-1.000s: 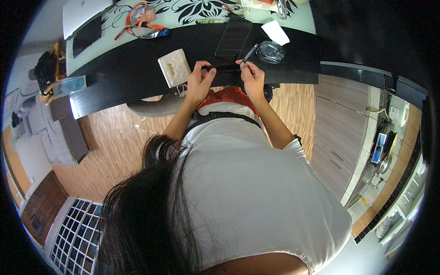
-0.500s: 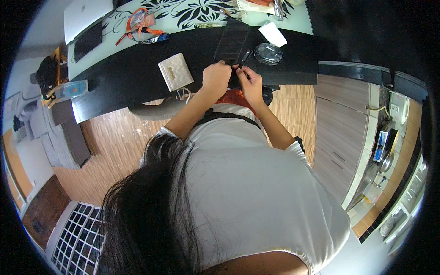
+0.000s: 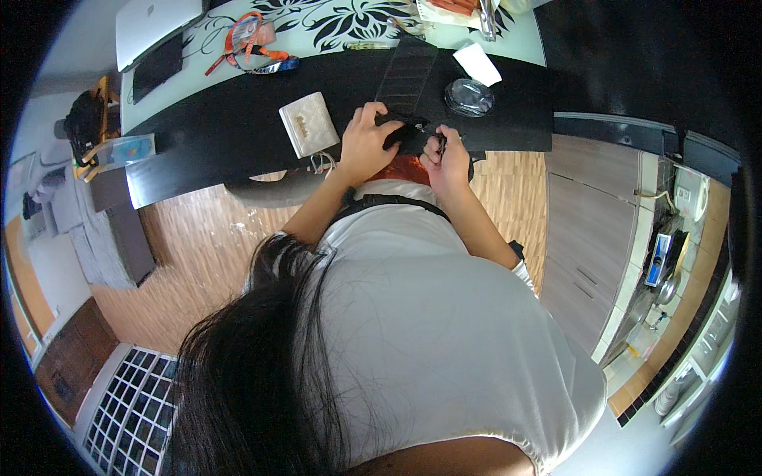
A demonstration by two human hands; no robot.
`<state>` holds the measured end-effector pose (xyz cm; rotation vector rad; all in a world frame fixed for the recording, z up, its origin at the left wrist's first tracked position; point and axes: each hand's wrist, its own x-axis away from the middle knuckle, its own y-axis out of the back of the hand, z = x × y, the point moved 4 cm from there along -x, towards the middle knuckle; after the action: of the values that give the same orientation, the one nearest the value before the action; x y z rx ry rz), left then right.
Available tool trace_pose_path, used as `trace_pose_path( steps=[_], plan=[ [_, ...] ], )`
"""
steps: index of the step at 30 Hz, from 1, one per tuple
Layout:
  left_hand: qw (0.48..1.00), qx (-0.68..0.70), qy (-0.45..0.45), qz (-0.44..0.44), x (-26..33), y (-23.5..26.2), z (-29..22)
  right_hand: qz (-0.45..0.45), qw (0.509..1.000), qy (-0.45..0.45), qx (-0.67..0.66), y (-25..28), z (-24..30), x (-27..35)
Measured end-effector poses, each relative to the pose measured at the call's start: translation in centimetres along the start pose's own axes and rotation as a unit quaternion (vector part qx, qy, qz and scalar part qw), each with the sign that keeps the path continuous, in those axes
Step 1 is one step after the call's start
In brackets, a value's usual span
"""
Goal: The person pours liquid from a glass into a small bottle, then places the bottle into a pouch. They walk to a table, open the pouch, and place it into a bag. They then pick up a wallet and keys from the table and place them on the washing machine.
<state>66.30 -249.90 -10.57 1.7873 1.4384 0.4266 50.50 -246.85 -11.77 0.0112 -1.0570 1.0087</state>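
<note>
On the black tabletop in front of me lies a long black flat piece (image 3: 405,75) with cross lines, perhaps a folding case; its exact kind is unclear. Its near end meets a crumpled black part (image 3: 409,133) between my hands. My left hand (image 3: 365,145) is bent round the left side of that part, thumb and fingers on it. My right hand (image 3: 448,163) is closed, pinching a small dark thing (image 3: 437,136) at the right side. Black on black hides where one thing ends and another begins.
A cream quilted wallet (image 3: 309,125) lies left of my hands. To the right are a round clear-and-black container (image 3: 469,97) and a white card (image 3: 478,63). Farther back are an orange lanyard (image 3: 252,49) and a silver laptop (image 3: 155,30). The table's front edge is close to my waist.
My hands have moved apart and slightly nearer to me. The left fingers have opened out from a fist round the black part; the right hand has turned, fingers curled.
</note>
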Motion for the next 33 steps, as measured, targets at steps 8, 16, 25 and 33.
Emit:
trace_pose_path(
  steps=[8, 16, 25, 33],
  plan=[
    [0.997, 0.059, 0.032, 0.044, -0.1, -1.0, 0.7, 0.009, 0.997, -0.062, -0.051, -1.5, -0.7, 1.8],
    [0.997, 0.063, 0.018, 0.040, 0.1, -1.0, 0.1, 0.026, 0.999, -0.017, 0.010, -2.1, -2.2, 0.4],
    [0.994, 0.081, 0.032, 0.058, 0.3, -0.9, 0.4, 0.007, 0.972, 0.074, 0.224, -3.1, -0.3, 1.9],
    [0.973, 0.206, 0.051, 0.092, 1.1, -1.4, 1.7, -0.007, 0.600, 0.232, 0.766, -2.1, 1.7, -1.3]
  ],
)
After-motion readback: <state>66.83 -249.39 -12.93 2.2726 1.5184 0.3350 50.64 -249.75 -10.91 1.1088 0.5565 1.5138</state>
